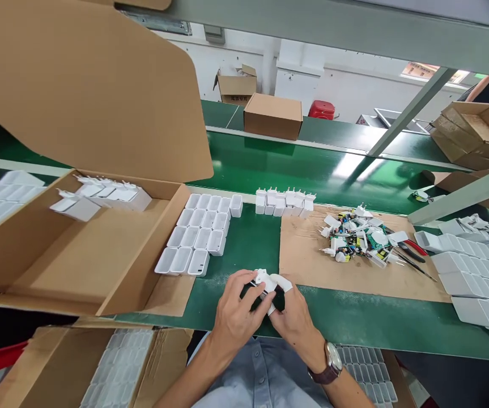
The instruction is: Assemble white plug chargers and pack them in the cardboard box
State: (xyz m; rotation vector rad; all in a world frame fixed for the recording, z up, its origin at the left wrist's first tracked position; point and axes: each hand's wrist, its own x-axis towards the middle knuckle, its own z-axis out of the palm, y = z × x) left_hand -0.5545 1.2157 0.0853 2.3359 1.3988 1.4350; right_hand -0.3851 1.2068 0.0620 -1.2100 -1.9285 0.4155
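Left hand (236, 306) and right hand (292, 318) grip a white plastic piece (264, 279) | beside the near-left corner of the cardboard sheet (306, 269) | likely light, stiff, slightly slippery; best held by its outer edges

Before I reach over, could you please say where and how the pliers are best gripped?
Grip the pliers' handles, probably from the right: they stick out that way, while the other end disappears into the parts pile. A thin dark tool lies close in front.

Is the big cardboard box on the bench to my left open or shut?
Open. The box has its lid raised, and white plug adapters show inside.
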